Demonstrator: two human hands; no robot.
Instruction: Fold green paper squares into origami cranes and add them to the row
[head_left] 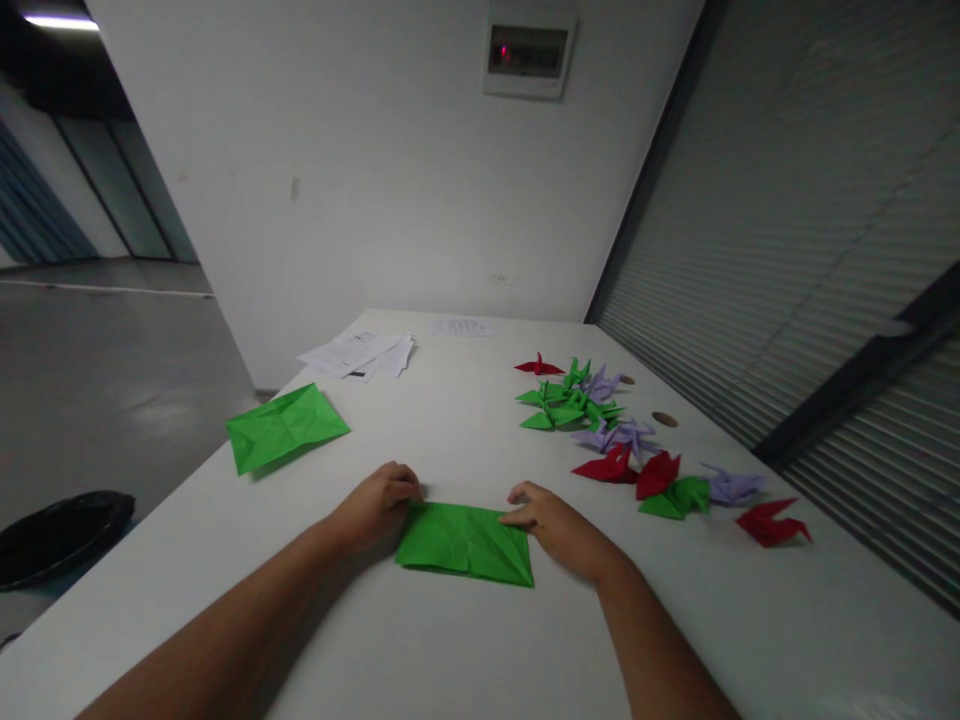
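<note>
**Both hands at the far corners of a folded green sheet**

The creased, folded rectangle of bright green paper (466, 545) lies on the white tabletop (465, 660) directly in front of the person; take it as the middle of the clock, with twelve pointing away. The left hand (382, 505) sits at its ten o'clock corner, fingers curled and, as it looks, pinching the paper there. The right hand (561, 530) meets the two o'clock corner, thumb laid on the paper and index finger parted from it — whether the other fingers grip beneath, I cannot tell.

My reading is that a fold is being lined up and squared along the far edge. The next move, as I judge it, calls for keeping both corners level and pressing the crease flat without letting the layers slip.

Farther out, a black-lined bin (118, 515) stands at nine o'clock, beyond the tabletop's edge, and a red folded-paper bird (771, 523) rests at three. At ten lies a second creased green paper piece (292, 425), well apart from both hands. Mixed red, green and pale purple paper birds (566, 412) run from two o'clock toward one. Past them, loose white printed sheets (356, 352) lie at eleven, near the white wall (375, 200) — a white-framed box (521, 86) hangs on it just past twelve.
</note>
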